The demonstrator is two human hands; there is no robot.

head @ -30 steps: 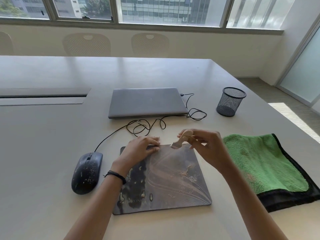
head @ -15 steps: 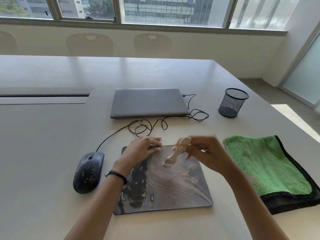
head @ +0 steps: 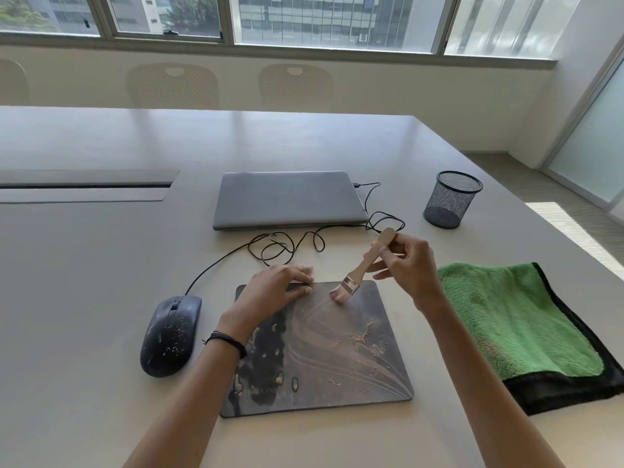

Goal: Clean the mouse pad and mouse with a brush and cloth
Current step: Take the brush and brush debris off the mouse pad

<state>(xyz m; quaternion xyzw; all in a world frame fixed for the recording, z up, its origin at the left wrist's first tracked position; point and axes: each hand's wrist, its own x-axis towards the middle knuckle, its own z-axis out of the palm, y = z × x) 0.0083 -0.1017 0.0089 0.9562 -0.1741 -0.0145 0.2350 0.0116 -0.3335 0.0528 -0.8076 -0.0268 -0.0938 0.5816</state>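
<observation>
A pale table (head: 84, 265) below a row of windows (head: 320, 18) is seen from the head view, with a closed laptop (head: 287, 197) and a mesh cup (head: 450, 199) set toward its far side. The mouse pad (head: 324, 366) is laid by the table's near edge, with crumbs (head: 363, 337) scattered on its right half. The speckled mouse (head: 170, 336) is placed just beside it on the left, and the green cloth (head: 516, 319) is spread untouched toward the right edge.

The pad's far edge is pressed by the left hand (head: 273, 288), fingers straight and flat, probably so that the pad is not dragged by the strokes. The brush (head: 363, 268) is pinched by its wooden handle in the narrow grip of the right hand (head: 408, 265). The wrist is raised, the handle is tilted away, and the bristles are set on the pad's far right corner, apparently so the crumbs can be swept.
</observation>
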